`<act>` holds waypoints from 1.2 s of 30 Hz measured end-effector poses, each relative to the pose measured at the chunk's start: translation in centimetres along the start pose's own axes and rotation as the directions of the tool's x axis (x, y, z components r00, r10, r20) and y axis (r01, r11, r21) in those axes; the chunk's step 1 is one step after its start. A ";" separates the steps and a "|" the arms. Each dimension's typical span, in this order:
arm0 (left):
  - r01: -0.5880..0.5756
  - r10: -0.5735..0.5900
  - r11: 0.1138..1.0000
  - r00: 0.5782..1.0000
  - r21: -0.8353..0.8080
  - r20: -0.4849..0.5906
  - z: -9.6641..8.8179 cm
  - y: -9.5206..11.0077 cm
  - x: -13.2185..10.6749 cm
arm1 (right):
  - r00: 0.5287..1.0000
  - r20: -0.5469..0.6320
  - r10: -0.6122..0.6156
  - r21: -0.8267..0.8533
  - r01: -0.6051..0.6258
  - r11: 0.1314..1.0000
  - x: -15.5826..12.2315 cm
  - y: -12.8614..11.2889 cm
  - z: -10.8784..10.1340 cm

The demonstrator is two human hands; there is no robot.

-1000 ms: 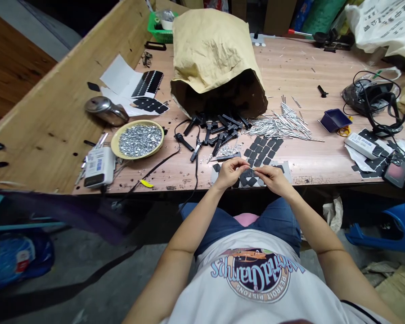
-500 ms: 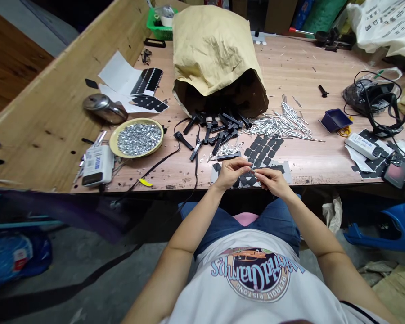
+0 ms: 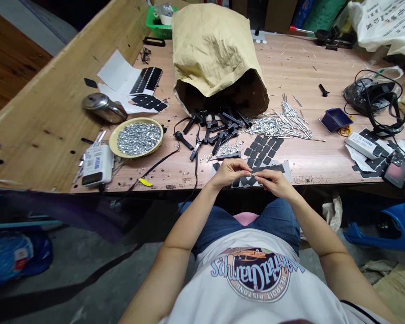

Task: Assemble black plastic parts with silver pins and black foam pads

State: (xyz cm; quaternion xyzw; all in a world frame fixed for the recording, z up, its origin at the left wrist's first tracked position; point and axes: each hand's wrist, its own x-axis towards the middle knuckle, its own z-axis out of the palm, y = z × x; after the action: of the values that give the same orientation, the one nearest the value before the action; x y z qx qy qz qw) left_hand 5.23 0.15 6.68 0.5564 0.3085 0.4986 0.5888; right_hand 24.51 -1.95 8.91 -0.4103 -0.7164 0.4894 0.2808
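My left hand (image 3: 232, 173) and my right hand (image 3: 272, 181) meet near the table's front edge, fingertips pinched. Between them shows the tip of a thin metal pin (image 3: 253, 174), mostly hidden by the fingers. My right fingers close on it; my left fingertips press at its other end, and whether they grip a small part there is too small to tell. Below lie black adhesive pads (image 3: 258, 150) on a backing sheet. Just beyond my left hand are a black plastic bar (image 3: 227, 155) and small metal nuts (image 3: 230, 148). A pile of metal pins (image 3: 285, 123) lies farther back.
A brown paper sack (image 3: 216, 49) gapes toward me, black plastic parts (image 3: 219, 128) spilling out. To the left stand a yellow bowl (image 3: 113, 139) of small metal pieces, a metal pot (image 3: 101, 108) and a white device (image 3: 97, 165). A dark blue box (image 3: 336, 120) sits on the right.
My hands have drawn slightly apart at the fingertips, showing a little more of the thin pin. Everything else on the table stays put.
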 end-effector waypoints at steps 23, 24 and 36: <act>-0.032 0.014 0.988 0.993 -0.154 -0.116 1.1 -1.9 -0.3 | 0.995 -0.097 0.034 0.061 -0.028 0.998 -0.4 0.3 0.5; -0.023 0.003 0.988 0.992 -0.156 -0.129 1.2 -1.9 -0.3 | 0.994 -0.105 0.032 0.054 -0.026 0.998 -0.4 0.4 0.5; -0.069 0.055 0.997 0.954 -0.037 -0.293 2.2 -2.1 -0.4 | 0.980 -0.201 0.005 0.000 -0.005 1.000 -0.5 0.4 1.1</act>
State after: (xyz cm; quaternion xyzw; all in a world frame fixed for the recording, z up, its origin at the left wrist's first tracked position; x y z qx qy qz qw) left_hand 7.64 -0.77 5.00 0.4719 0.3627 0.6005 0.5339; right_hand 23.99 -2.86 8.11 -0.4596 -0.6833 0.4460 0.3506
